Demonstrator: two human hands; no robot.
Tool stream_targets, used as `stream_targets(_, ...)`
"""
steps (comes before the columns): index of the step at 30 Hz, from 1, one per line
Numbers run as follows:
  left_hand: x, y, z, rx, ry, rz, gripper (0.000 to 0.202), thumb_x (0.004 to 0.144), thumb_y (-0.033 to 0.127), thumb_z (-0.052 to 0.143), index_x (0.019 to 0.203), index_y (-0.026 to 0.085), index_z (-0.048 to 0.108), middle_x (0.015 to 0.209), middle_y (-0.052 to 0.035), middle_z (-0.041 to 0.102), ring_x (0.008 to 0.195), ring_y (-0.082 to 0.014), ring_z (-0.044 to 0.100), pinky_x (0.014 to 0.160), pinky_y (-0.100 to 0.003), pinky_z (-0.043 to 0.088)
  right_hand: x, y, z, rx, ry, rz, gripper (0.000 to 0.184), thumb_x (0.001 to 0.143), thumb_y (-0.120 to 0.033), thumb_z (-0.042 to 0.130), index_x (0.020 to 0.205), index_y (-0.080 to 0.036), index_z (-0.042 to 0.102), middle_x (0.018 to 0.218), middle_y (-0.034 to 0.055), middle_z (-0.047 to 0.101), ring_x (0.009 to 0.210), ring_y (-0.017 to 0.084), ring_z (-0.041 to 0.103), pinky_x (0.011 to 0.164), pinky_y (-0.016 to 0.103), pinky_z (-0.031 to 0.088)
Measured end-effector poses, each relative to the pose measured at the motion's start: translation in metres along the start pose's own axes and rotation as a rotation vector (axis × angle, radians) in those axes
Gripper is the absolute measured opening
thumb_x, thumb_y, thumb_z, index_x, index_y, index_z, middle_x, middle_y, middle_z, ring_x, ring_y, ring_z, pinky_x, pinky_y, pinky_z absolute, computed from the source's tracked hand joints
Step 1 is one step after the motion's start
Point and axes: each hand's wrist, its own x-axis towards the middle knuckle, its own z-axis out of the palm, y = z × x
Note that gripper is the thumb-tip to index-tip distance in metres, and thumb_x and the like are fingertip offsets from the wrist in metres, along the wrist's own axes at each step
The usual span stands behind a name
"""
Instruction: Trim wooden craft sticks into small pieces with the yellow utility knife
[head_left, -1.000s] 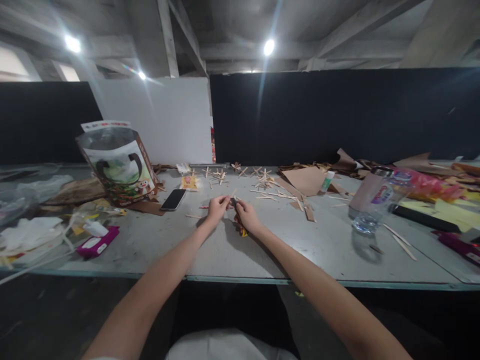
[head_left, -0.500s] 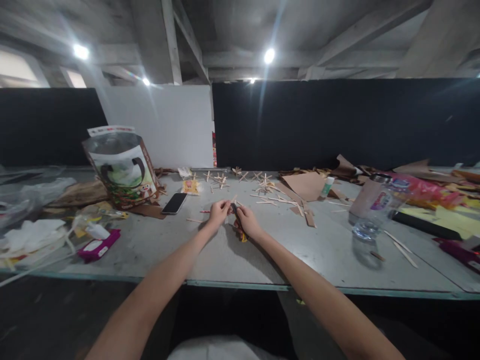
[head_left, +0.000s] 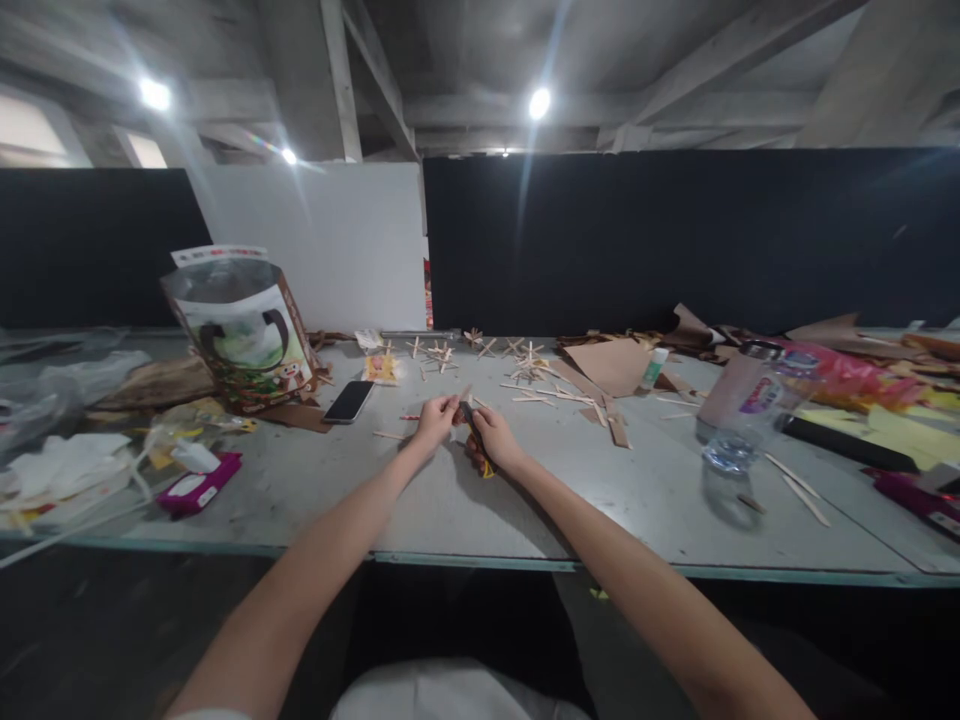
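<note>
Both hands meet over the middle of the grey table [head_left: 420, 510]. My left hand [head_left: 435, 420] pinches a thin wooden stick [head_left: 465, 394] that points up and away. My right hand [head_left: 491, 438] is closed round a dark tool with a red and yellow handle [head_left: 484, 464]; its tip touches the stick between the two hands. More wooden sticks and small stick crosses [head_left: 525, 372] lie scattered just beyond the hands.
A black phone [head_left: 348, 401] lies to the left of the hands, beside a printed bag [head_left: 240, 335]. A pink packet [head_left: 196, 486] and plastic wrappers sit at far left. Brown cardboard pieces [head_left: 611, 365], a glue stick [head_left: 654, 368] and a water bottle [head_left: 739, 410] stand to the right.
The hands stay together at the same spot, working the stick with small finger movements; the view shifted slightly. Nothing on the table has moved.
</note>
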Motion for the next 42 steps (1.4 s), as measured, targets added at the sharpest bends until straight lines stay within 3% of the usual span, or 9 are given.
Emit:
stream_targets(6,0.0018,-0.0008,0.0035,-0.079,-0.017,-0.026,0.055,0.078,0.069,0.074,0.060,0.019,0.059,0.053,0.0013,0.059,0.049,-0.0116,0.052,0.052,-0.024,0.044,0.0017,0.0001,-0.0018,-0.018,0.056,-0.011,0.032,0.103,-0.054,0.043,0.097,-0.023,0.052,0.046,-0.0116,0.048,0.027,0.009,0.040,0.030,0.018,0.037)
stream_targets(11,-0.0001,-0.0023,0.0072,-0.123,-0.037,-0.071,0.042,0.071,0.054,0.086,0.081,0.016,0.071,0.066,-0.0018,0.072,0.050,-0.0118,0.060,0.051,-0.024,0.049,0.0039,0.0024,-0.0041,-0.033,0.105,-0.011,0.034,0.104,-0.054,0.044,0.095,-0.023,0.055,0.046,-0.0100,0.047,0.027,0.011,0.041,0.029,0.020,0.037)
stream_targets(18,0.0011,-0.0050,0.0040,-0.158,-0.026,-0.149,0.039,0.076,0.041,0.087,0.096,0.015,0.067,0.068,-0.0038,0.077,0.049,-0.0151,0.069,0.054,-0.026,0.057,0.0041,0.0022,-0.0056,-0.056,0.124,-0.017,0.036,0.104,-0.054,0.045,0.100,-0.022,0.059,0.044,-0.0097,0.046,0.027,0.012,0.040,0.029,0.021,0.037)
stream_targets(26,0.0011,-0.0050,0.0041,-0.147,-0.032,-0.183,0.033,0.078,0.036,0.089,0.093,0.015,0.069,0.065,-0.0039,0.077,0.052,-0.0170,0.072,0.054,-0.026,0.059,0.0021,0.0022,-0.0072,-0.099,0.130,-0.045,0.034,0.103,-0.054,0.051,0.091,-0.022,0.056,0.045,-0.0098,0.048,0.027,0.010,0.040,0.029,0.019,0.034)
stream_targets(33,-0.0001,-0.0022,0.0036,-0.112,-0.046,-0.173,0.030,0.080,0.034,0.087,0.093,0.014,0.069,0.069,-0.0071,0.077,0.055,-0.0206,0.074,0.061,-0.033,0.063,0.0032,0.0035,-0.0078,-0.146,0.150,-0.071,0.033,0.105,-0.050,0.049,0.088,-0.022,0.056,0.044,-0.0097,0.047,0.027,0.010,0.040,0.031,0.019,0.034)
stream_targets(42,-0.0035,0.0030,0.0018,-0.013,-0.068,-0.115,0.022,0.084,0.028,0.082,0.092,0.014,0.068,0.067,-0.0034,0.075,0.053,-0.0151,0.071,0.052,-0.021,0.055,0.0032,0.0037,-0.0084,-0.207,0.172,-0.089,0.034,0.106,-0.049,0.050,0.089,-0.020,0.058,0.044,-0.0095,0.048,0.028,0.009,0.040,0.032,0.018,0.033)
